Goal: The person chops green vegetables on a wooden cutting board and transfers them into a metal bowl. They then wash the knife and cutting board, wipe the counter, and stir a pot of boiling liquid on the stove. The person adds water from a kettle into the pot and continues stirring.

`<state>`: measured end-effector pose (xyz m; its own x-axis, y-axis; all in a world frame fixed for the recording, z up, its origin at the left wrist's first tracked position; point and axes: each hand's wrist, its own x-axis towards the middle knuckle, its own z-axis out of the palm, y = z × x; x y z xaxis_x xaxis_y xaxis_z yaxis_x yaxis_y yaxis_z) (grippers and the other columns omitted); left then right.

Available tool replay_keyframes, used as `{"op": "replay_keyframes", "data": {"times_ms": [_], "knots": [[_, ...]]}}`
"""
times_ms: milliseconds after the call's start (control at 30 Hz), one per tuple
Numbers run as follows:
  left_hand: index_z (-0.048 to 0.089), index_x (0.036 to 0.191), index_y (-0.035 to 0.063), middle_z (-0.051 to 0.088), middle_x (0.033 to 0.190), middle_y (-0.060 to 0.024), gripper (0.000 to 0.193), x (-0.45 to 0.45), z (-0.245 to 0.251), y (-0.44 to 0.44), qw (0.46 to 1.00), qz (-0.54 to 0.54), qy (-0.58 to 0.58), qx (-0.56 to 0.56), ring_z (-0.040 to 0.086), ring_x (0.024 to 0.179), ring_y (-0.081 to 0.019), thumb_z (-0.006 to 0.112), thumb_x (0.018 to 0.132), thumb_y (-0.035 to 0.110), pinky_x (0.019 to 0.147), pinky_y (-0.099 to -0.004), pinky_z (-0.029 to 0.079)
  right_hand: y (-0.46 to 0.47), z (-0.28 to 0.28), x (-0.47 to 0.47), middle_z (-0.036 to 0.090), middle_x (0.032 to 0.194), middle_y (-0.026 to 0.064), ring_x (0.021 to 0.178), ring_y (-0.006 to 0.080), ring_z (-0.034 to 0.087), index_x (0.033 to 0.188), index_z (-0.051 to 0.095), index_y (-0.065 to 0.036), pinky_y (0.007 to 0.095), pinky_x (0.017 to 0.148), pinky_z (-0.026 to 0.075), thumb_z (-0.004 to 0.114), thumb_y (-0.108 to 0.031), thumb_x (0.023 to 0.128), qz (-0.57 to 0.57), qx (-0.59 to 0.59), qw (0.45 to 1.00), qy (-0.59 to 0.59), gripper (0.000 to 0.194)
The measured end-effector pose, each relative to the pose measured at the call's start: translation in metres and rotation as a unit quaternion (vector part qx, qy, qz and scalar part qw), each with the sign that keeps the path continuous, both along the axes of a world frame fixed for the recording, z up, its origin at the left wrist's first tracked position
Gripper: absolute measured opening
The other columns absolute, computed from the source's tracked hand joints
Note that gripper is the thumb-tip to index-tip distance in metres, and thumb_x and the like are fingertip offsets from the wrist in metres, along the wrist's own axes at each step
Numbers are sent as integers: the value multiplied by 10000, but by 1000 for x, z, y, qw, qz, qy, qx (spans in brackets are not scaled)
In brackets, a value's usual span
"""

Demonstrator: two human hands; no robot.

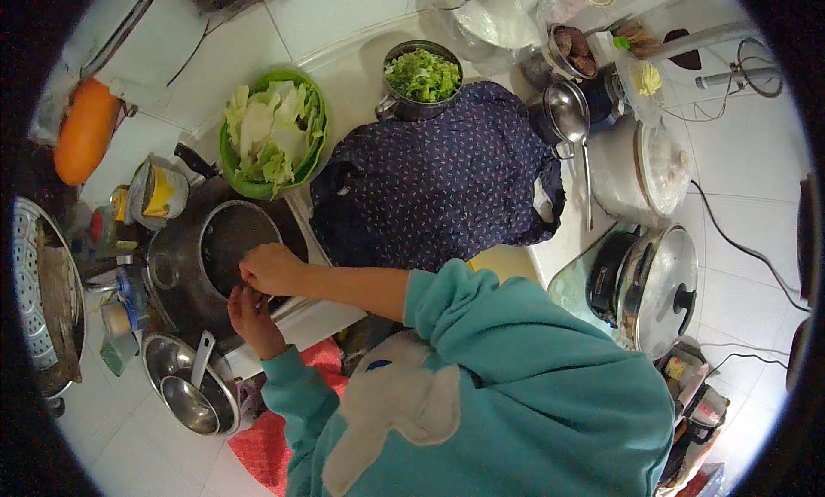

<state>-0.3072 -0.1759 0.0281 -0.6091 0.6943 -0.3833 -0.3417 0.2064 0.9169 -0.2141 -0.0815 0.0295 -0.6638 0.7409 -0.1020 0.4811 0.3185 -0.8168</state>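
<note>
Both hands are close together at the near rim of a dark, round, deep pot (248,229). My right hand (274,270) has its fingers curled in. My left hand (254,322) is just below it, fingers bent and raised towards the right hand. Whether something small is between the fingers cannot be told. Beyond the pot, a green basket (229,168) holds large lettuce leaves. A steel pot (419,112) of cut lettuce stands behind a dark patterned cloth (438,181) spread on the counter. A black knife-like handle (195,160) lies beside the basket.
Steel bowls (222,410) with a ladle (203,358) stand at lower left, near a perforated steamer tray (32,291). A metal spoon (568,113), a white lidded pot (619,165) and a glass-lidded pan (664,291) are at right. An orange gourd-shaped object (85,133) is at upper left.
</note>
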Motion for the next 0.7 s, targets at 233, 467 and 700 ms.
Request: {"op": "replay_keyframes", "data": {"times_ms": [233,467,700], "knots": [[499,1060,-3,536,1029,-87,253,41,15,29,964,35,256,57,512,917,-181,513,812,45,822,-300,405,-7,2,55,584,804,112,724,285,577,836,602,-84,394,630,452,620,-278,711,-117,198,970,73,232],[535,993,-9,530,1062,-99,203,112,35,74,924,-98,343,136,499,957,-177,504,793,-3,852,-293,384,22,-24,146,581,832,116,727,283,582,935,598,-77,358,631,464,613,-177,722,-386,38,918,81,236],[552,954,0,535,1045,-99,182,172,16,74,942,-215,239,100,496,970,-175,478,790,-32,866,-278,375,79,-58,251,576,852,65,745,261,575,846,635,-95,374,647,448,656,-266,708,-657,50,747,-86,221]]}}
